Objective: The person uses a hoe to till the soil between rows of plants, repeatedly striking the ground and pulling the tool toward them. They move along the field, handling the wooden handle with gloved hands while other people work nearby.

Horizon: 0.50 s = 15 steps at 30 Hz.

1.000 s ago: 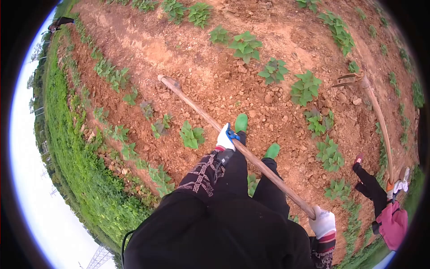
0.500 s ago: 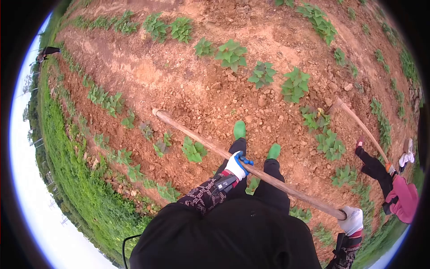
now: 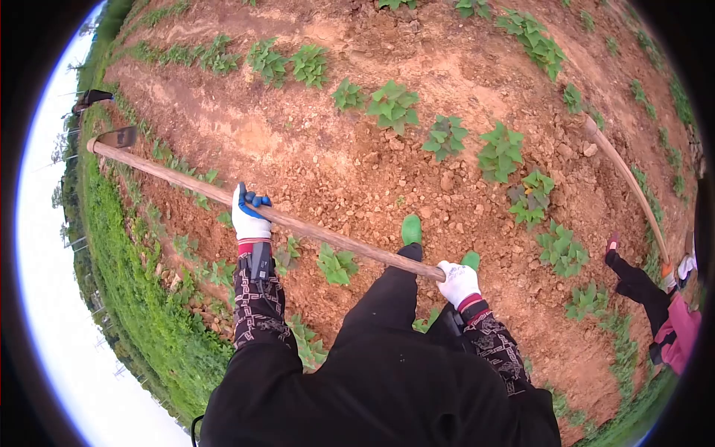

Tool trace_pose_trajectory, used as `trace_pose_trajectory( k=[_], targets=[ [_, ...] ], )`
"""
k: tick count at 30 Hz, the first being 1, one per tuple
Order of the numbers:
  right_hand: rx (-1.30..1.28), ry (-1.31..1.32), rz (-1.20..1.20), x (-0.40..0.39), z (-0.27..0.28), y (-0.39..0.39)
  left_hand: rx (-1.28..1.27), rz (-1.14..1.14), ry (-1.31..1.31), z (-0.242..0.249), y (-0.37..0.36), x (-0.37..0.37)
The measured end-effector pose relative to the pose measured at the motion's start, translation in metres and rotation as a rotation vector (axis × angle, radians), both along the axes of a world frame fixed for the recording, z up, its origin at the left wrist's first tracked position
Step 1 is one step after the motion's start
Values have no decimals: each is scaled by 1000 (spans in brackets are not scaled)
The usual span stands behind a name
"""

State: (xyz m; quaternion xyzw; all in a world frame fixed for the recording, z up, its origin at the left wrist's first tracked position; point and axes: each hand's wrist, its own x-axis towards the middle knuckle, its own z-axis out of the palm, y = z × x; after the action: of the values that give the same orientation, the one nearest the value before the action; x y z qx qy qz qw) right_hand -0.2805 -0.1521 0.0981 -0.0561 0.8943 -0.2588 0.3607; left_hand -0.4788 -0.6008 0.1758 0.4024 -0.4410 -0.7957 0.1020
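Observation:
A long wooden-handled hoe (image 3: 339,240) slants across my body, its metal blade (image 3: 121,137) raised at the far left. My left hand (image 3: 250,213), in a white glove with blue-coated fingers, is closed round the middle of the handle. At the handle's lower right end, my right hand (image 3: 457,282) grips in a similar white glove. Below the shaft grows a leafy green plant (image 3: 337,264), apart from the tool. My green shoes (image 3: 411,229) stand on the loose reddish soil near my right hand.
Rows of leafy plants (image 3: 500,152) run across cloddy soil (image 3: 387,179). At right, a person in a pink top (image 3: 682,328) holds another long wooden handle (image 3: 629,179). Thick green growth (image 3: 141,298) borders the left. Another person (image 3: 92,98) is far off at upper left.
The hoe has swung up and left, bringing its blade into view. My left hand has moved left and up with it; my right hand has come inward from the lower right.

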Motion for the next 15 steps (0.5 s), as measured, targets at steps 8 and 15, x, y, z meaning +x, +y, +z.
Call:
trace_pose_trajectory(
  k=[8,15],
  targets=[
    [36,-56,-111,1,14,28,-41,-171,-19,-64,78,-63],
    [336,-384,-344,173,120,151,321,-320,-459,-224,285,103]
  ],
)
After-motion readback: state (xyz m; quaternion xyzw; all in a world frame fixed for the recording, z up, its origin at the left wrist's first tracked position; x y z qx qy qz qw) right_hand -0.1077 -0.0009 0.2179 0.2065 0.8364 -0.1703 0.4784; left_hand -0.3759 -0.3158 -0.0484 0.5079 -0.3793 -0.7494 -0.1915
